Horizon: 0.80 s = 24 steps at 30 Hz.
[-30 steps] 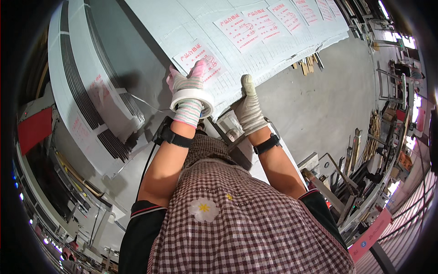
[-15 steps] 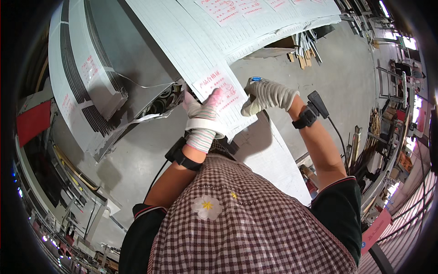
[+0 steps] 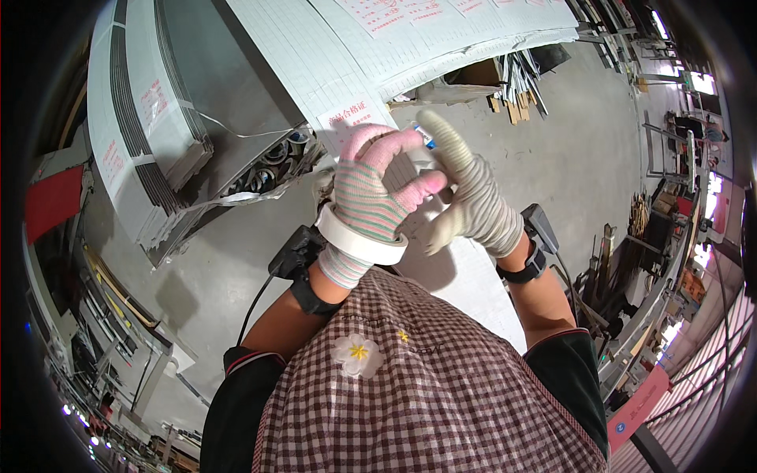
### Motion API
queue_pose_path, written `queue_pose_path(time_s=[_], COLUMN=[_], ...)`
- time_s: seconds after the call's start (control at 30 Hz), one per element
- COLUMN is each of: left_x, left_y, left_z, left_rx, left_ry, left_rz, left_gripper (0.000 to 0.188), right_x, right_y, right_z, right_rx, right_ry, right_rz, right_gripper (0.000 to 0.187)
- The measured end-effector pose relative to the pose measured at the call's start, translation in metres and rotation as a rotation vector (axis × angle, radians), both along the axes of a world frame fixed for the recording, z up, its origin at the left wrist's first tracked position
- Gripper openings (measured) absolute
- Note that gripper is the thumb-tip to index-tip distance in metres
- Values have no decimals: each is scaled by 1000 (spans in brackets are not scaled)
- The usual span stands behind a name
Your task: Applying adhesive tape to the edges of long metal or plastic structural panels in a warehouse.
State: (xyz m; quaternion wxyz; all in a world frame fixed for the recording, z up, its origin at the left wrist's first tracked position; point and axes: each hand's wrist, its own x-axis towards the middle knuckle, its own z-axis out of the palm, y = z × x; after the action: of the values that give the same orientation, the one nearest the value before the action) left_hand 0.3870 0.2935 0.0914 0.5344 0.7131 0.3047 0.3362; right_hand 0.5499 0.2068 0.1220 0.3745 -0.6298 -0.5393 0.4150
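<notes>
My left hand (image 3: 371, 185), in a pink-tipped striped glove, is raised beside my other hand with fingers curved and thumb apart from the forefinger. A white ring like a roll of tape (image 3: 359, 240) sits around its wrist. Facing it, my right hand (image 3: 481, 197) wears a grey-white glove, its upper finger and thumb stretched around something mostly hidden. A small blue-and-white part (image 3: 426, 138) shows between the two hands; its kind is unclear. Just beyond lies a white wrapped stack (image 3: 292, 55) with a red-printed label (image 3: 351, 114), partly behind my left fingers.
Bundled panels (image 3: 130, 102) stand on the left, bound with straps. An open bag of coiled scraps (image 3: 272, 169) lies beside the stack. Past the stack's edge are thin strips (image 3: 520, 83). A white board (image 3: 481, 292) extends below my hands. Racks line the right side.
My left hand has lifted off the label and moved right, toward my right hand. The right hand has left the stack's edge and turned, bringing the blue-and-white part between both hands.
</notes>
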Motion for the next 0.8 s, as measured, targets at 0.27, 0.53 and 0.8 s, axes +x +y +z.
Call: queue_pose_path(time_s=[0.27, 0.53, 0.8], left_x=[-82, -59, -21], left_y=[-1, 5, 28], left_z=[-45, -191, -262], left_rx=[-558, -745, -775], left_ry=[-7, -307, 143], left_rz=[226, 284, -192], left_gripper=[13, 26, 51], right_x=[24, 13, -92], right_y=[37, 53, 41], right_z=[-1, -74, -78], right_rx=[97, -4, -106], right_ry=[-368, -794, -779], right_rz=[240, -370, -369], right_gripper=[43, 39, 95])
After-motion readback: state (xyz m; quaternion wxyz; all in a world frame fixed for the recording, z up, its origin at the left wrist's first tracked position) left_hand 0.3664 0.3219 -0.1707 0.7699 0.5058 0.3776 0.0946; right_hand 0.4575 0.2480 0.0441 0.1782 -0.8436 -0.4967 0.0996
